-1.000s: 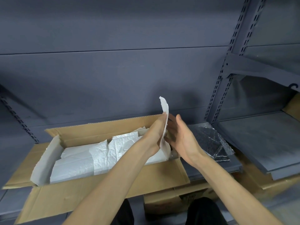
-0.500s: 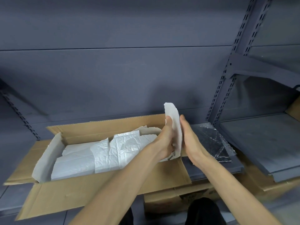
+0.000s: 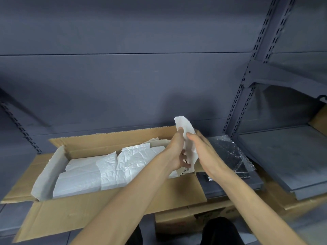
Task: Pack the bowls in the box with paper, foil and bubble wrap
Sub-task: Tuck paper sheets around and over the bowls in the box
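- Paper-wrapped item (image 3: 188,138): white crumpled paper round something flat-ish (contents hidden, can't tell if it's a bowl). Held upright on edge above the R end of the box, its top sticking up past both hands.
- Left hand (image 3: 174,152): on the item's L side, thumb up along the paper, fingers curled round the lower part. Gripping it.
- Right hand (image 3: 203,152): on the item's R side, palm against the paper, fingers straight and close together, tips near the top. Pressing, not curled round.
- Box (image 3: 109,206): long brown cardboard carton, open, 4 flaps folded out, lying on a low grey shelf (image 3: 230,188). The wrapped item sits over its R end.
- Paper lining (image 3: 109,167): white crumpled sheets covering the inside of the box, 1 sheet running up the L wall. Anything under them is hidden.
- Bubble wrap (image 3: 228,152): clear plastic sheet lying flat on the shelf, just R of the box, behind the right hand.
- 2nd carton (image 3: 185,220): brown cardboard, under the shelf, below the box's R end. Print on it too small to read.
- Grey panel (image 3: 283,156): flat, tilted, resting R of the bubble wrap on more cardboard.
- Shelving upright (image 3: 247,82): slotted grey metal post w/ bracket, R of centre, grey back wall behind.
- Person's legs in dark clothing at bottom edge.
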